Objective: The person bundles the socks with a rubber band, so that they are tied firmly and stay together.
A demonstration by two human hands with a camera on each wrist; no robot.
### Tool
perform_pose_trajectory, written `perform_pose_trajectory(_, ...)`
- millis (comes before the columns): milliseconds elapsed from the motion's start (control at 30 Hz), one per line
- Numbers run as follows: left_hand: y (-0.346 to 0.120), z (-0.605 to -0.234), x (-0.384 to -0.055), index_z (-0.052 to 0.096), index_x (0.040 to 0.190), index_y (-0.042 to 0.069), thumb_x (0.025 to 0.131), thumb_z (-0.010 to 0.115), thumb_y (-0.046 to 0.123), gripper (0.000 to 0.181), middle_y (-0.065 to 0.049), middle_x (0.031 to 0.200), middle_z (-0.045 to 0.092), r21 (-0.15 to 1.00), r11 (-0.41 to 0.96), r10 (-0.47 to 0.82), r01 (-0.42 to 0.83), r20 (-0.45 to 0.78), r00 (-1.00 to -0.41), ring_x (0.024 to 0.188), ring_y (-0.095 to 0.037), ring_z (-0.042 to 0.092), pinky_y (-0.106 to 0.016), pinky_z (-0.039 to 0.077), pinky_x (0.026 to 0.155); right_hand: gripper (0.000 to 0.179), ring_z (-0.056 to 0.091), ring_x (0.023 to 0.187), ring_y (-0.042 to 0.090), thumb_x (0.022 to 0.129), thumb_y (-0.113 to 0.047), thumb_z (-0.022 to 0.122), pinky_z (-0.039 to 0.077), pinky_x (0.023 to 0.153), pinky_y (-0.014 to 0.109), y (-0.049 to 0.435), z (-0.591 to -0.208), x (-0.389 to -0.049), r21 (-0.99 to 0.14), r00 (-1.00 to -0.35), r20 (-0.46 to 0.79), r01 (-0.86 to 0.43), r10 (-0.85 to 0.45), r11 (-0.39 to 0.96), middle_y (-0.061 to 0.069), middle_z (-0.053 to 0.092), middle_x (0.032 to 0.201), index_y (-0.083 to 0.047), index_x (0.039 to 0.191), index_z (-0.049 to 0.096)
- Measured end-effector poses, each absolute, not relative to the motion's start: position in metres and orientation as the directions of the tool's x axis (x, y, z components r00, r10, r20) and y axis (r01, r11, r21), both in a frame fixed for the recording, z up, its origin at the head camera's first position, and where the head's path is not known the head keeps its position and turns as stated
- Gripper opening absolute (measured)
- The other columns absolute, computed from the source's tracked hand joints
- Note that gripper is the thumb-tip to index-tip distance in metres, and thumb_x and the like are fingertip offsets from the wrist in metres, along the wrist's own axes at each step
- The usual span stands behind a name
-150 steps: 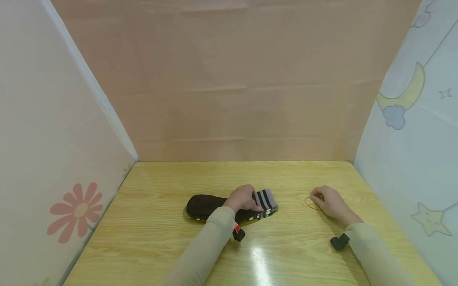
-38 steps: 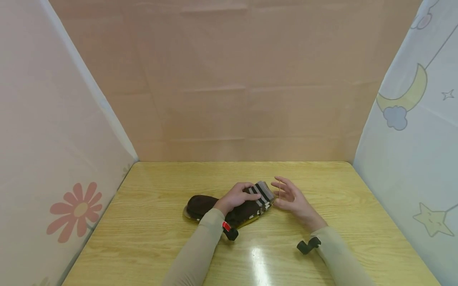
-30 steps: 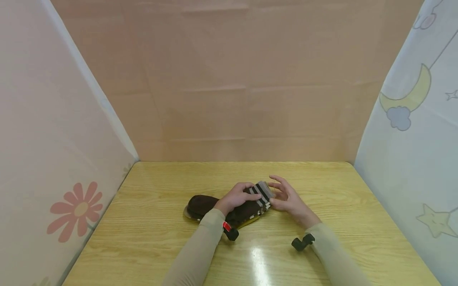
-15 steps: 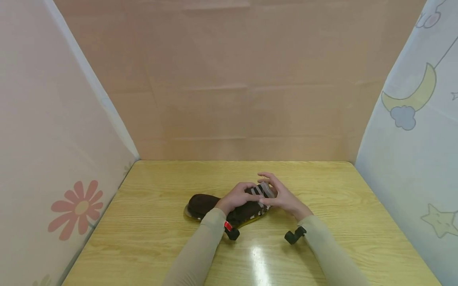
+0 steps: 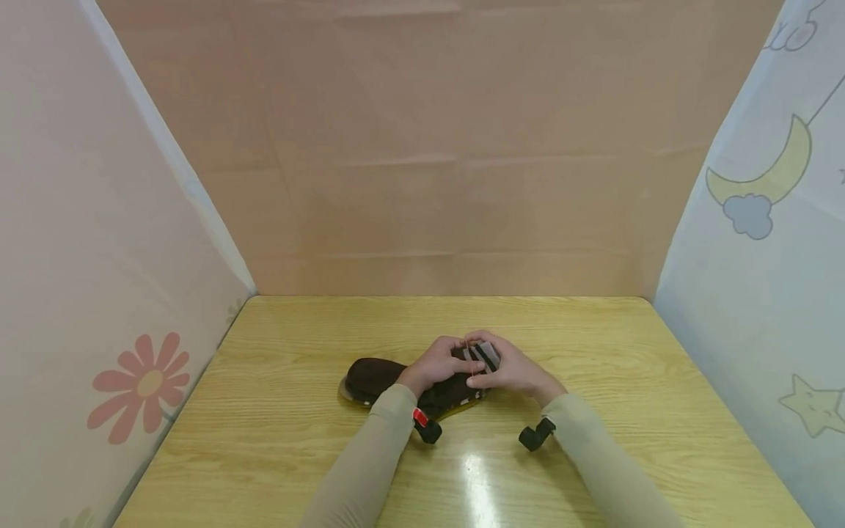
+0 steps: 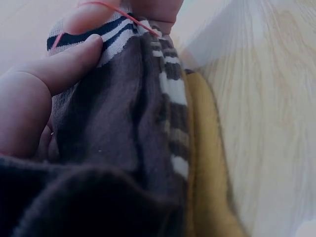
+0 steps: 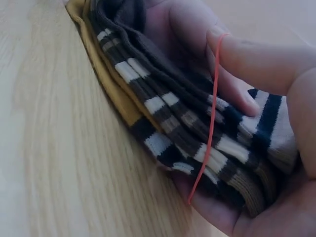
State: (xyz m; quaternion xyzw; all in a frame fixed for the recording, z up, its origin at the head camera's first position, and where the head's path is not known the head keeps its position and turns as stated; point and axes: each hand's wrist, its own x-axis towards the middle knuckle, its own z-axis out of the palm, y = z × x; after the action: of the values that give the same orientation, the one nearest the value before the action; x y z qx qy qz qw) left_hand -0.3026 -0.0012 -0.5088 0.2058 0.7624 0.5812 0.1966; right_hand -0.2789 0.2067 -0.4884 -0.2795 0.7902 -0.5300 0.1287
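A stack of folded socks (image 5: pixel 371 378) lies on the table, dark brown on top with grey-and-black striped cuffs toward the right. Between the layers the edges show white and brown patches, and a mustard sock (image 6: pixel 207 133) is at the bottom. My left hand (image 5: pixel 432 368) grips the stack near the cuffs, thumb on top. My right hand (image 5: pixel 518 369) reaches around the cuff end, thumb and fingers spread. A thin red rubber band (image 7: pixel 213 118) is stretched between its digits and crosses over the socks. The far part of the band is hidden beneath the stack.
The wood-grain table (image 5: pixel 264 440) extends around the socks, with a bright reflection at the front. A tan backdrop (image 5: pixel 422 147) rises behind it. Patterned white panels stand on both sides. Each wrist bears a small black camera (image 5: pixel 536 435).
The right hand has picked up the rubber band from the table's right side and moved left, spreading it over the cuff end. The left hand has lifted the cuffs slightly and kept hold.
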Motion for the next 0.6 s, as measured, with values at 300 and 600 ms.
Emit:
perform_pose_trajectory(300, -0.0013, -0.5107, -0.3044, 0.08, 0.104, 0.012, 0.095, 0.081, 0.026, 0.017, 0.002, 0.102, 0.077, 0.976, 0.208, 0.554, 0.066, -0.062, -0.83, 0.093, -0.014, 0.067, -0.031, 0.054, 0.085, 0.055, 0.062, 0.104, 0.026, 0.087, -0.018, 0.088, 0.055, 0.088, 0.036, 0.206, -0.4921, -0.281, -0.91, -0.827, 0.057, -0.274, -0.56, 0.312, 0.011, 0.065, 0.122, -0.013, 0.135, 0.062)
perform_pose_trajectory(600, -0.0105, -0.5086, -0.3117, 0.078, 0.108, 0.013, 0.094, 0.082, 0.018, 0.016, 0.003, 0.103, 0.076, 0.952, 0.271, 0.625, 0.14, -0.063, -0.778, 0.091, -0.013, 0.064, -0.031, 0.052, 0.085, 0.049, 0.06, 0.1, 0.03, 0.086, -0.012, 0.087, 0.056, 0.082, 0.036, 0.2063, -0.4951, -0.2816, -0.914, -0.824, 0.076, -0.283, -0.561, 0.292, 0.018, 0.064, 0.118, -0.009, 0.13, 0.064)
